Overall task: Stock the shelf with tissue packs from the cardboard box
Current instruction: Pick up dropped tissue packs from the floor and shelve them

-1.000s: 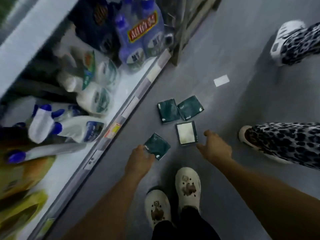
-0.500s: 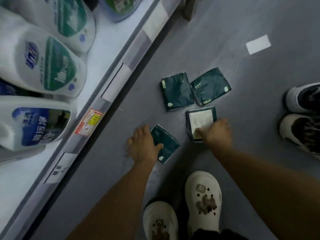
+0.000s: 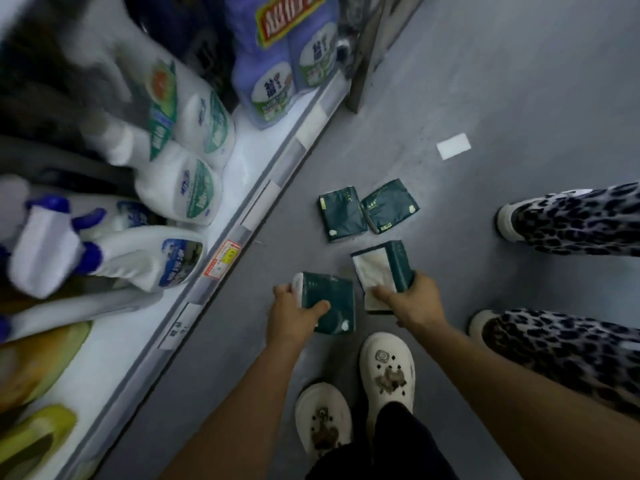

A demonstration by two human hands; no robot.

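1. The left hand [image 3: 294,315] grips one dark green tissue pack [image 3: 329,301], thumb on top, so it can lift it clear of the floor [image 3: 502,81].
2. The right hand [image 3: 414,301] holds a second pack [image 3: 381,271], tilted, its white face showing.
3. Two more packs [image 3: 343,213] lie at 12 o'clock, touching each other; the shelf [image 3: 263,188] runs at 10 o'clock.
4. Half a second ago both gripped packs lay flat on the floor; now they are raised. No cardboard box is visible.
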